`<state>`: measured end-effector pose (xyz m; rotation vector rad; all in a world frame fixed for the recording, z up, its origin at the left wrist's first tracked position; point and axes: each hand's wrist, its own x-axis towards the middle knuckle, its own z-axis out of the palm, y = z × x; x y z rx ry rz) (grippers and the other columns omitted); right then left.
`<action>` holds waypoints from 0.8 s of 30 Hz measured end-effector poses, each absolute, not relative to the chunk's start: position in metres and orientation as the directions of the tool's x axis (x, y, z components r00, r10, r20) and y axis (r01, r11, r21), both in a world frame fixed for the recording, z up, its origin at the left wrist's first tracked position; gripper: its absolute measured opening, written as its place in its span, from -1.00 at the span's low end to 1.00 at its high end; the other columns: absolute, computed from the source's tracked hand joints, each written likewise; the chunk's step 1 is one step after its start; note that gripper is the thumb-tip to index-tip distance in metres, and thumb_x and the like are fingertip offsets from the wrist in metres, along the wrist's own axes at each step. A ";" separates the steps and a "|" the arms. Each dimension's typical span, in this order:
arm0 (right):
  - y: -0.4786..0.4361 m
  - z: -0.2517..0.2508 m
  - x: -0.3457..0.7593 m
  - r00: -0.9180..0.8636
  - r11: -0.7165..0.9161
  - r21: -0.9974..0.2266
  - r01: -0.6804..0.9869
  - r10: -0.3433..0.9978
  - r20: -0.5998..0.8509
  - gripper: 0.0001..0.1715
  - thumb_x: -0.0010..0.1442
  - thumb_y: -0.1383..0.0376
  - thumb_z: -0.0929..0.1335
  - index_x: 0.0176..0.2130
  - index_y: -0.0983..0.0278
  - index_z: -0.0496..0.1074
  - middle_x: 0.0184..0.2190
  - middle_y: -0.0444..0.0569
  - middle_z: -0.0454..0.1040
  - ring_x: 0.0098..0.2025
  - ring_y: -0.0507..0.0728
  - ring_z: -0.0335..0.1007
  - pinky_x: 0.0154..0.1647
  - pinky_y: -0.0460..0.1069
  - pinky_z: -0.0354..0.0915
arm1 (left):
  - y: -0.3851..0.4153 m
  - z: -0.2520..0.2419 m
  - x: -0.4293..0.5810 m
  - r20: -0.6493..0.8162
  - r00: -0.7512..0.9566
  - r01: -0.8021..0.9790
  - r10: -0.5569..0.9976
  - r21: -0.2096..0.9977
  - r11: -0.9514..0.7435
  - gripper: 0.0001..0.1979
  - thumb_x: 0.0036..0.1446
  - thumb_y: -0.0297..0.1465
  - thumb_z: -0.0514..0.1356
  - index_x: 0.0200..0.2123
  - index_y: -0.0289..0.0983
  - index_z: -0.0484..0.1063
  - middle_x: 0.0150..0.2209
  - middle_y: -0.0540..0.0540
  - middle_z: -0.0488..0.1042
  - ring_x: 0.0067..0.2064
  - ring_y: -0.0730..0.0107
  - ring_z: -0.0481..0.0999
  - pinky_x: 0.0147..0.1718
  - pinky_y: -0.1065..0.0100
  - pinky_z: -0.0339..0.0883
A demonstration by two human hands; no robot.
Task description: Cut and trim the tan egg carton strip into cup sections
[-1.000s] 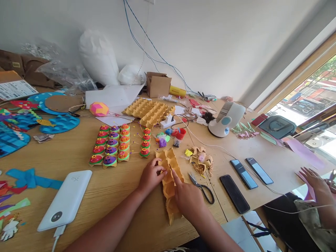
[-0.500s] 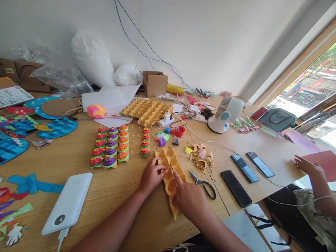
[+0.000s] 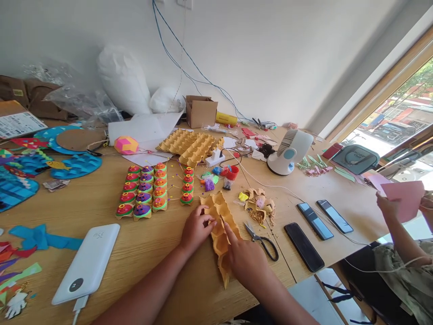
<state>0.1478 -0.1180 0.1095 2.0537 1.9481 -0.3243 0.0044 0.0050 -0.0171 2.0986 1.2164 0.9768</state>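
Observation:
A strip of tan egg carton (image 3: 221,207) lies on the table before me, its cups facing up. My left hand (image 3: 198,229) grips its left side, thumb and fingers bent over the rim. Over the strip's right side is my right hand (image 3: 248,262), index finger stretched along a thin, dark-tipped tool (image 3: 222,219) whose tip touches the cardboard; its kind is hidden by the hand. Scissors (image 3: 262,240) with black handles lie just right of the strip. Painted egg-carton cups (image 3: 144,198) with red, purple and orange faces stand in rows at the left, with another short row (image 3: 187,186) nearer.
Carton scraps (image 3: 260,205) and a red cup (image 3: 232,172) lie beyond the strip. Several phones (image 3: 303,246) are on the right, a white power bank (image 3: 88,262) at the left. A fan (image 3: 290,152) stands behind. A co-worker's hand (image 3: 389,206) holds pink paper (image 3: 406,198).
My hands keep almost the same places on the carton strip. At the right, the co-worker has lifted pink paper off the table. The view has shifted slightly.

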 end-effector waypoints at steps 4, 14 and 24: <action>-0.117 0.110 0.151 0.051 -0.035 0.053 0.998 0.933 -0.357 -0.25 0.40 0.30 0.14 0.48 0.19 -0.14 -0.23 0.12 0.65 -0.23 0.23 0.62 -0.33 -0.01 0.36 | 0.005 -0.015 0.005 0.309 0.343 0.505 0.887 0.736 -0.451 -0.91 0.14 -0.31 0.30 -0.33 -0.14 0.64 0.11 -0.11 0.41 0.07 0.11 0.48 0.11 0.08 0.39; -0.111 0.106 0.151 0.031 -0.021 0.033 0.999 0.945 -0.325 -0.26 0.41 0.30 0.14 0.48 0.20 -0.14 -0.25 0.09 0.65 -0.25 0.23 0.62 -0.36 -0.02 0.34 | 0.005 -0.016 0.003 0.325 0.345 0.512 0.881 0.721 -0.466 -0.89 0.15 -0.30 0.30 -0.35 -0.14 0.63 0.10 -0.11 0.42 0.05 0.13 0.48 0.09 0.11 0.40; -0.103 0.108 0.158 0.027 -0.029 0.001 1.000 0.944 -0.329 -0.29 0.42 0.26 0.13 0.47 0.15 -0.08 -0.18 0.07 0.65 -0.19 0.22 0.61 -0.29 -0.02 0.32 | 0.005 -0.013 0.004 0.304 0.347 0.507 0.887 0.735 -0.450 -0.88 0.15 -0.29 0.30 -0.34 -0.16 0.64 0.11 -0.12 0.41 0.08 0.12 0.47 0.09 0.10 0.39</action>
